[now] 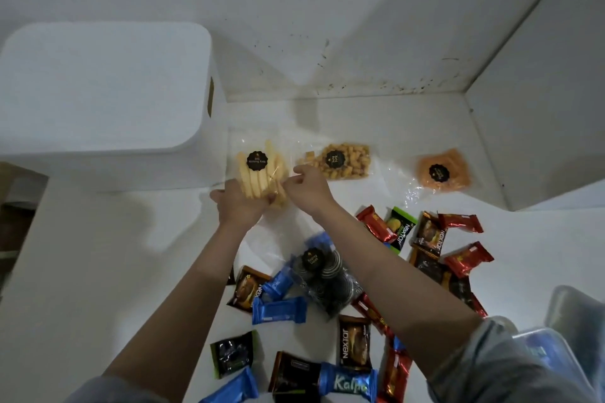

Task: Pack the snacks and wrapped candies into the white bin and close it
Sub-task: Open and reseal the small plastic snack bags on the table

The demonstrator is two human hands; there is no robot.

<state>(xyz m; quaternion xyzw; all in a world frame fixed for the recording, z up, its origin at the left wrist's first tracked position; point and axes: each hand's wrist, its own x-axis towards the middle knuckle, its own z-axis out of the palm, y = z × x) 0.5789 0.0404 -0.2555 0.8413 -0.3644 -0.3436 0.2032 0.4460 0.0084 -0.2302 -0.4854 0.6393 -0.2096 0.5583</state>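
A white bin (98, 88) with its lid on stands at the left on the white surface. Just right of it, both hands hold a clear bag of pale yellow stick snacks (258, 170) with a black round label. My left hand (239, 203) grips the bag's lower end from below. My right hand (306, 185) pinches the bag's right edge. Further right lie a bag of golden puffs (340, 161) and a bag of orange snacks (442, 170). A bag of black-and-white swirl cookies (322, 275) lies between my forearms.
Several wrapped candies in red (466, 258), blue (280, 310), brown (354, 342) and green (401, 227) wrappers are scattered across the near surface. White walls form a corner behind. A grey object (579, 314) sits at the right edge.
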